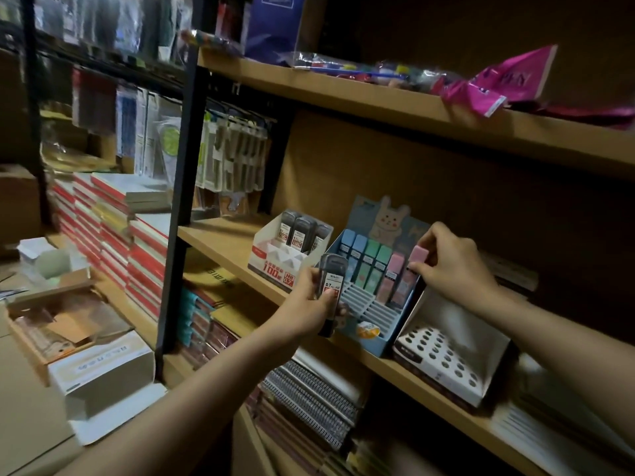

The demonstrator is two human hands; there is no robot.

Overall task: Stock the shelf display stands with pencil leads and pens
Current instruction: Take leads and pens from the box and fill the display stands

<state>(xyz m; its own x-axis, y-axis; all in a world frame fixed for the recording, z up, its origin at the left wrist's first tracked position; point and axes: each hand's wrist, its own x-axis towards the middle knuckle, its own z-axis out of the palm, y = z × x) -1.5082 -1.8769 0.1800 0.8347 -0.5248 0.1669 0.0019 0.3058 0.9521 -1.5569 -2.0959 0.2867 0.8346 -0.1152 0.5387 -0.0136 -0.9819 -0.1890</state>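
Left hand [311, 304] grips a dark lead case [330, 290], fingers [326, 297] curled round its lower half, held upright in front of the shelf [220, 242] edge. Probably staged there so it can go straight into the white lead stand [275, 266], which has three dark cases in its back row and open slots in front.

Right hand [450, 262] pinches the top of a pink lead case [414, 266] between thumb and fingertips, at the right end of the back row of the blue rabbit display stand [357, 324]. Top-pinch looks chosen to drop it vertically into its slot; can't tell if it's fully seated.

The blue stand's back row holds blue, green and pink cases; its front slots are empty. The white pen stand [457, 365] just to the right has all holes empty, so pens are not started. Judging by that, early in the job.
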